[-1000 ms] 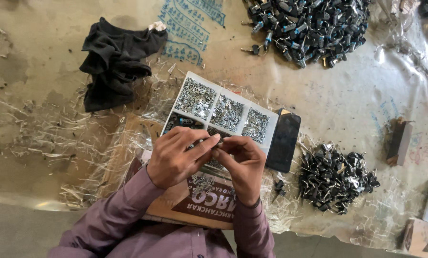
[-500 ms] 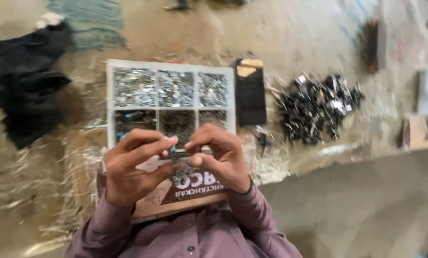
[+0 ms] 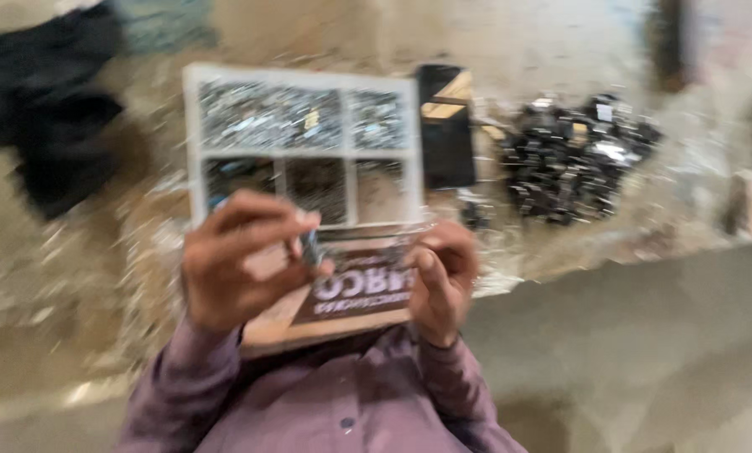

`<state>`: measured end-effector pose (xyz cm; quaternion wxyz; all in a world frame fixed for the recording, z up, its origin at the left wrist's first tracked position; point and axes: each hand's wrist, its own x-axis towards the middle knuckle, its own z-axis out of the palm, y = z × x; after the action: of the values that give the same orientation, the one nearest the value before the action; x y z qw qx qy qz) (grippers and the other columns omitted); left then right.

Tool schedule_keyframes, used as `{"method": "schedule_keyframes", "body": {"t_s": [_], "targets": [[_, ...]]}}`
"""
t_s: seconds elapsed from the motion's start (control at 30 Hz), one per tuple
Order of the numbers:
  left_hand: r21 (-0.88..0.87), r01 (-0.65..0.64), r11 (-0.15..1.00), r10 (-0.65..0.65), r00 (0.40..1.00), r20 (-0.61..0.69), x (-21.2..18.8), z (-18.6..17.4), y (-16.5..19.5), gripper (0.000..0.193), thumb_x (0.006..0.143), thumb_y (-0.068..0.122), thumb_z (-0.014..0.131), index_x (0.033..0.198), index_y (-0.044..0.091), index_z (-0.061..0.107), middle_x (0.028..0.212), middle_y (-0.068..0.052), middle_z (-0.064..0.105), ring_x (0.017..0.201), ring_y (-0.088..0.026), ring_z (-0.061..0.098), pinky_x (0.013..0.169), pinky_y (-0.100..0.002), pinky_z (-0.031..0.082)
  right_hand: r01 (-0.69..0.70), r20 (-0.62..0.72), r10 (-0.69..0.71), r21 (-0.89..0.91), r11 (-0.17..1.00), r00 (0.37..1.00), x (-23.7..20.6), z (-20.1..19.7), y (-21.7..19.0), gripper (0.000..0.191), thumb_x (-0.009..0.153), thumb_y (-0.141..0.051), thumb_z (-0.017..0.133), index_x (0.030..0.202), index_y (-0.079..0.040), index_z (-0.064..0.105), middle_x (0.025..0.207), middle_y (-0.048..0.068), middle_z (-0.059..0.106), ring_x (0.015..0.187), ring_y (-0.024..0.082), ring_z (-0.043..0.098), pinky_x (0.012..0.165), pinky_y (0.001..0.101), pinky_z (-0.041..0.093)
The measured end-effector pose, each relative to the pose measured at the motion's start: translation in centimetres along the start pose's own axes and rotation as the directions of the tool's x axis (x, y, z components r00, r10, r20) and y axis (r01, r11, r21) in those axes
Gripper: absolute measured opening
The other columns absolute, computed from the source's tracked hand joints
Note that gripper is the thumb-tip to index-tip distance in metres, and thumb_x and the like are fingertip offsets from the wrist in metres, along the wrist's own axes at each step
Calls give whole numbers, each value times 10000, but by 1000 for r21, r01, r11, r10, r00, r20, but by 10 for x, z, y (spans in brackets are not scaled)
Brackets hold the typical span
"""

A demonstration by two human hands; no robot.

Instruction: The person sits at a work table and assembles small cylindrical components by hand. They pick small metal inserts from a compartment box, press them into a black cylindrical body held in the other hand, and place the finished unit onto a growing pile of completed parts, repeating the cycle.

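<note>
The left hand (image 3: pixel 240 262) is pinching a small dark metal part (image 3: pixel 310 248) between thumb and fingertips, while the right hand (image 3: pixel 443 277) is curling loosely beside it, having let go of the part both hands were gripping a moment ago (blur is hiding whether it holds anything). Both are hovering over a brown cardboard box (image 3: pixel 355 294), just below the white compartment tray (image 3: pixel 302 149) of shiny pieces, with a black pile of parts (image 3: pixel 573 159) lying well to the right and a black cloth (image 3: pixel 49 126) to the left.

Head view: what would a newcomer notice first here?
First, the two hands at the centre: the left hand pinches a small dark part, the right hand beside it. Just behind them lies a white compartment tray of small metal pieces. To the right sits a heap of dark parts.
</note>
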<state>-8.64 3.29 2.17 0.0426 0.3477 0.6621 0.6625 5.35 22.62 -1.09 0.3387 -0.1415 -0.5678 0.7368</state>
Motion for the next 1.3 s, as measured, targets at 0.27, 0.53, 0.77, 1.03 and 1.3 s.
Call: {"method": "schedule_keyframes", "body": {"t_s": [0.27,0.53,0.77,1.03,1.3], "targets": [[173,-257,951,298,910,-288,-27,-40,17,524,719,191,930,1174,43,717,1075,-89,676,869,-124,650,645,-210,542,38,373,280,-656,754,884,-51,2,-3,173,827,-4,828,955,-35,716,852,56,672,728,134,637,643,273,514],[157,93,983,-51,967,-249,-86,-29,42,431,775,144,933,1148,53,736,1083,-94,664,815,-99,680,695,-228,570,537,654,156,-714,450,740,-57,10,-7,525,763,-253,877,1197,7,737,1000,95,616,861,269,601,733,395,520],[135,139,981,-127,987,-98,-97,-1,30,429,757,129,925,1136,73,731,1104,-75,682,809,-113,697,705,-233,607,711,845,-58,-407,573,531,-59,-26,6,289,800,-149,857,1050,-65,738,986,64,672,865,248,656,743,409,513],[9,162,987,-161,974,159,-84,32,26,462,737,133,905,1169,103,745,1080,-48,693,816,-116,715,716,-262,598,-454,347,472,-136,880,810,-95,-57,6,121,851,55,754,970,33,753,915,160,766,807,201,745,740,305,598],[-16,175,984,-167,959,229,-76,34,30,472,759,153,908,1199,121,739,1087,-55,699,819,-143,721,707,-272,592,-534,313,569,-197,822,760,-65,-36,-10,188,816,82,772,985,14,729,956,122,724,860,161,684,776,281,558]]}}
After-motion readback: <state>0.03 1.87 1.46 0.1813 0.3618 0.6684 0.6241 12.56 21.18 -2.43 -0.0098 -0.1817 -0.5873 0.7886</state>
